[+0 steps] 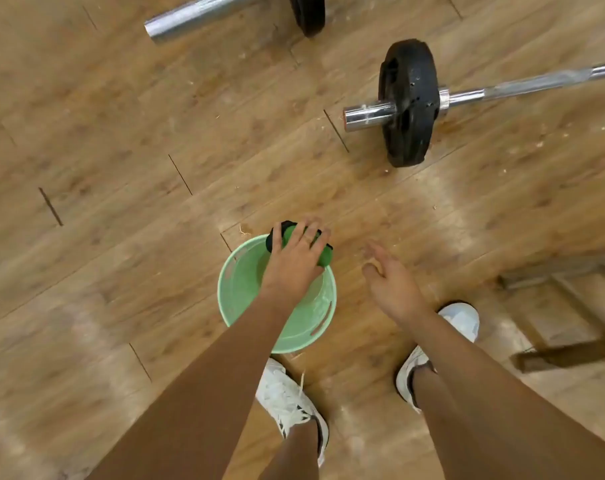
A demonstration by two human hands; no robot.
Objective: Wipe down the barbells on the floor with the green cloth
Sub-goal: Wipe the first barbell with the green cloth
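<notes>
Here, everything sat around a pale green bucket (225, 296) standing on the wood-plank floor (121, 168). Over the bucket's far rim, the left hand (294, 261) gripped the green cloth (324, 255), fingers and thumb curled round the bunched fabric, which showed dark green beyond the knuckles and at the thumb side. Just to the right of the bucket, the right hand (391, 282) hung above the floor, holding nothing, its fingers loosely extended and slightly blurred.

Beyond the bucket and to its right lay one barbell (467, 95), well apart from both hands. Its black plate (410, 109) stood upright on the floor, the short chrome sleeve end pointing back toward the bucket's side and the long bar running off to the right edge. Farther beyond the bucket, at the top of the view, lay a second barbell (204, 15), with only a chrome sleeve and part of its dark plate (308, 12) showing.

On the near side of the bucket stood a white left shoe (283, 396), almost touching it; the white right shoe (462, 318) was to the bucket's right, partly hidden behind the right forearm. Farther right of the bucket was a blurred wooden frame (571, 355). Small pale flecks were scattered on the floor around the bucket.
</notes>
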